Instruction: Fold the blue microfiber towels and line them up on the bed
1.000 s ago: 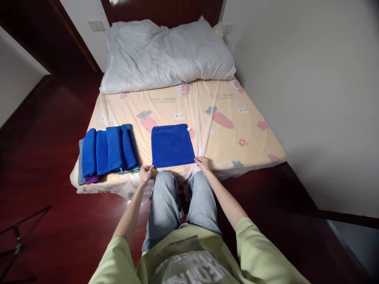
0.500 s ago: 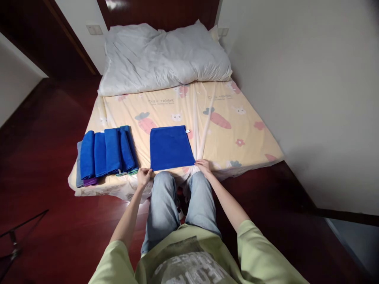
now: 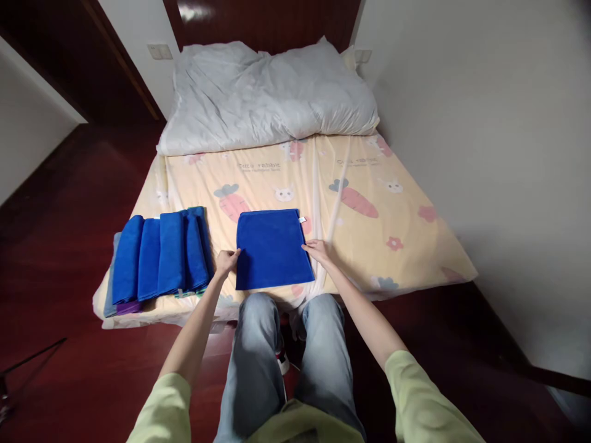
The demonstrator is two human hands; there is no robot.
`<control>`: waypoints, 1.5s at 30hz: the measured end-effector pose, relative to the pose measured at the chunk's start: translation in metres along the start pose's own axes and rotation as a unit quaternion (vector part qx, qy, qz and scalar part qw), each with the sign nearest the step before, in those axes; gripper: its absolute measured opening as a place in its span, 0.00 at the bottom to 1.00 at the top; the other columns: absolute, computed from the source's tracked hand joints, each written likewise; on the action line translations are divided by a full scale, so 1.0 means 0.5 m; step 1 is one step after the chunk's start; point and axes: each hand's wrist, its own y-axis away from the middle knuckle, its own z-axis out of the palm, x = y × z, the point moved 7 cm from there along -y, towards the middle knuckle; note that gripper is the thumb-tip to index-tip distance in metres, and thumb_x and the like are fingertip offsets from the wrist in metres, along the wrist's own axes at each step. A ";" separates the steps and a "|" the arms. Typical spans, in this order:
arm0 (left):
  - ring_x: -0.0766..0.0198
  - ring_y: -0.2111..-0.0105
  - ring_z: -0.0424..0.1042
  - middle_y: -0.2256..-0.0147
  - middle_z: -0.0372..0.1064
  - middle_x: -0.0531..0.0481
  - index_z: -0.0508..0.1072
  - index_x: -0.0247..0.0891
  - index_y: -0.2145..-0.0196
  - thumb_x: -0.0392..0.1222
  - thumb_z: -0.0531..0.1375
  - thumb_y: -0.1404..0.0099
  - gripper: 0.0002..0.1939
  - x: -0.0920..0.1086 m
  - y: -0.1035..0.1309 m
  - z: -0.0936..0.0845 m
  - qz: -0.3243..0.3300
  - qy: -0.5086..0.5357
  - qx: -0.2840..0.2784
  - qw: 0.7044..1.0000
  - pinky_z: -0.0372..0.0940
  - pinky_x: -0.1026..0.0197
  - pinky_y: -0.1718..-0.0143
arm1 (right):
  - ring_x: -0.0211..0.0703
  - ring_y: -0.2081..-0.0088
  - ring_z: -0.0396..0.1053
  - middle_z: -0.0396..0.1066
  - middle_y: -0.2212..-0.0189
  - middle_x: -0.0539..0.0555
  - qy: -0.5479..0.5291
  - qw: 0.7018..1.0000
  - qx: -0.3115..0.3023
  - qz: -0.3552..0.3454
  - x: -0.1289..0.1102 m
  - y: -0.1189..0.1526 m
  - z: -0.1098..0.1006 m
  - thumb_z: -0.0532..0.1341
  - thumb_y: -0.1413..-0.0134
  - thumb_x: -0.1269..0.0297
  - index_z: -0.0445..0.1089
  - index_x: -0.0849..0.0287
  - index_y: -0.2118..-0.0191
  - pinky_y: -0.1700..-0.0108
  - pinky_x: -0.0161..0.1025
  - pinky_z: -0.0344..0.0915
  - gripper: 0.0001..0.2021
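A blue towel [image 3: 273,252], folded into a flat near-square, lies close to the bed's front edge with a small white tag at its far right corner. My left hand [image 3: 228,261] is closed on the towel's left edge, about halfway along. On the opposite side, my right hand [image 3: 317,250] pinches the right edge below the tag. To the left of my left hand, several folded blue towels [image 3: 172,255] lie side by side, overlapping. Purple, grey-blue and green cloth shows at the borders beneath them.
The bed [image 3: 360,246] has a yellow carrot-and-rabbit sheet under a thin clear cover, creased right of the towel. A white quilt [image 3: 272,98] is bunched near the headboard [image 3: 263,24]. A wall [image 3: 484,154] rises at the right. A dark thin stand [image 3: 28,363] is at lower left.
Both hands have moved from the towel's near corners up to the middle of its side edges. The towel lies flat in both frames. The view has shifted slightly.
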 end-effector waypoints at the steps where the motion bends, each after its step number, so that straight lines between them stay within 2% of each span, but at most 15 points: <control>1: 0.61 0.78 0.66 0.86 0.58 0.51 0.64 0.40 0.87 0.57 0.59 0.38 0.26 0.009 -0.034 0.002 -0.003 0.000 0.006 1.000 0.53 0.62 0.76 | 0.53 0.64 0.81 0.81 0.70 0.57 0.009 1.000 0.002 0.005 -0.006 -0.032 0.013 0.75 0.58 0.62 0.76 0.59 0.70 0.57 0.45 0.76 0.11; 5: 0.55 0.71 0.75 0.79 0.70 0.48 0.76 0.37 0.77 0.53 0.60 0.38 0.19 0.044 -0.169 0.010 -0.004 0.023 0.050 0.998 0.61 0.61 0.71 | 0.53 0.61 0.80 0.81 0.70 0.55 0.064 0.998 0.012 -0.004 -0.050 -0.144 0.065 0.73 0.52 0.62 0.75 0.57 0.72 0.57 0.41 0.73 0.08; 8: 0.52 0.65 0.78 0.71 0.78 0.44 0.81 0.34 0.68 0.50 0.61 0.39 0.16 0.072 -0.252 0.012 0.018 0.051 0.089 0.995 0.67 0.59 0.65 | 0.50 0.64 0.78 0.79 0.72 0.55 0.147 0.988 0.028 -0.044 -0.098 -0.210 0.097 0.69 0.44 0.60 0.73 0.57 0.73 0.62 0.37 0.67 0.11; 11: 0.52 0.64 0.79 0.67 0.79 0.42 0.83 0.32 0.63 0.49 0.61 0.38 0.17 0.097 -0.306 0.018 0.053 0.035 0.099 0.993 0.69 0.58 0.60 | 0.45 0.69 0.72 0.76 0.74 0.54 0.201 0.975 0.055 -0.073 -0.131 -0.253 0.112 0.65 0.37 0.58 0.72 0.58 0.73 0.65 0.36 0.61 0.14; 14: 0.53 0.61 0.78 0.63 0.79 0.41 0.83 0.33 0.61 0.49 0.62 0.37 0.16 0.112 -0.329 0.027 0.080 -0.002 0.100 0.992 0.70 0.57 0.54 | 0.42 0.71 0.67 0.74 0.74 0.54 0.216 0.969 0.067 -0.100 -0.140 -0.270 0.112 0.61 0.33 0.58 0.70 0.58 0.74 0.66 0.36 0.57 0.17; 19: 0.55 0.57 0.76 0.54 0.78 0.41 0.81 0.35 0.57 0.46 0.60 0.33 0.15 0.129 -0.326 0.028 0.087 -0.018 0.127 0.988 0.68 0.57 0.48 | 0.42 0.73 0.64 0.74 0.74 0.55 0.206 0.968 0.086 -0.114 -0.137 -0.270 0.087 0.60 0.32 0.61 0.70 0.59 0.73 0.66 0.38 0.54 0.16; 23: 0.54 0.56 0.76 0.57 0.79 0.43 0.81 0.37 0.56 0.48 0.59 0.30 0.15 0.139 -0.332 0.025 0.061 -0.006 0.132 0.989 0.68 0.56 0.48 | 0.43 0.73 0.65 0.74 0.75 0.55 0.213 0.968 0.094 -0.090 -0.139 -0.281 0.080 0.60 0.31 0.61 0.70 0.59 0.74 0.67 0.38 0.54 0.17; 27: 0.49 0.52 0.75 0.57 0.79 0.42 0.80 0.39 0.56 0.47 0.60 0.30 0.13 0.141 -0.355 0.031 0.056 -0.032 0.131 0.989 0.68 0.52 0.50 | 0.46 0.70 0.69 0.76 0.71 0.58 0.232 0.964 0.100 -0.089 -0.139 -0.295 0.088 0.59 0.30 0.61 0.74 0.60 0.71 0.64 0.39 0.60 0.17; 30: 0.45 0.46 0.70 0.53 0.77 0.39 0.80 0.40 0.57 0.47 0.59 0.30 0.11 0.144 -0.369 0.043 0.077 -0.070 0.136 0.985 0.68 0.48 0.48 | 0.51 0.61 0.72 0.78 0.62 0.62 0.263 0.951 0.108 -0.119 -0.144 -0.291 0.092 0.59 0.31 0.61 0.78 0.60 0.63 0.56 0.42 0.65 0.13; 32: 0.43 0.42 0.67 0.50 0.75 0.38 0.79 0.40 0.57 0.45 0.58 0.29 0.11 0.150 -0.367 0.051 0.095 -0.096 0.141 0.981 0.67 0.45 0.45 | 0.56 0.53 0.72 0.77 0.55 0.65 0.294 0.938 0.111 -0.146 -0.155 -0.277 0.095 0.58 0.30 0.63 0.79 0.62 0.56 0.48 0.47 0.66 0.13; 35: 0.42 0.37 0.63 0.43 0.71 0.36 0.77 0.40 0.49 0.44 0.56 0.28 0.15 0.175 -0.329 0.060 0.147 -0.126 0.167 0.967 0.61 0.40 0.38 | 0.62 0.39 0.65 0.70 0.41 0.69 0.330 0.915 0.100 -0.209 -0.182 -0.232 0.110 0.54 0.28 0.64 0.73 0.64 0.41 0.36 0.58 0.60 0.18; 37: 0.42 0.32 0.57 0.35 0.64 0.37 0.74 0.39 0.41 0.45 0.55 0.27 0.21 0.204 -0.281 0.081 0.225 -0.142 0.155 0.952 0.53 0.39 0.32 | 0.62 0.31 0.56 0.62 0.32 0.67 0.341 0.897 0.053 -0.277 -0.200 -0.186 0.138 0.52 0.27 0.63 0.66 0.62 0.33 0.30 0.62 0.52 0.23; 40: 0.43 0.26 0.46 0.27 0.52 0.42 0.68 0.39 0.33 0.53 0.53 0.26 0.29 0.231 -0.204 0.145 0.344 -0.161 0.059 0.923 0.41 0.39 0.27 | 0.59 0.25 0.46 0.52 0.26 0.61 0.359 0.871 -0.048 -0.332 -0.193 -0.124 0.192 0.51 0.26 0.57 0.61 0.59 0.28 0.26 0.63 0.42 0.26; 42: 0.42 0.25 0.42 0.26 0.49 0.43 0.65 0.39 0.31 0.59 0.51 0.26 0.33 0.224 -0.179 0.183 0.360 -0.163 0.009 0.919 0.36 0.37 0.26 | 0.58 0.24 0.41 0.48 0.25 0.59 0.371 0.869 -0.082 -0.318 -0.170 -0.111 0.214 0.50 0.26 0.54 0.59 0.58 0.27 0.25 0.64 0.38 0.28; 45: 0.41 0.25 0.38 0.26 0.47 0.45 0.63 0.42 0.29 0.62 0.49 0.26 0.36 0.203 -0.194 0.210 0.335 -0.158 -0.002 0.929 0.31 0.34 0.26 | 0.56 0.23 0.38 0.45 0.24 0.58 0.380 0.874 -0.090 -0.290 -0.139 -0.135 0.227 0.49 0.25 0.52 0.54 0.57 0.25 0.24 0.66 0.34 0.30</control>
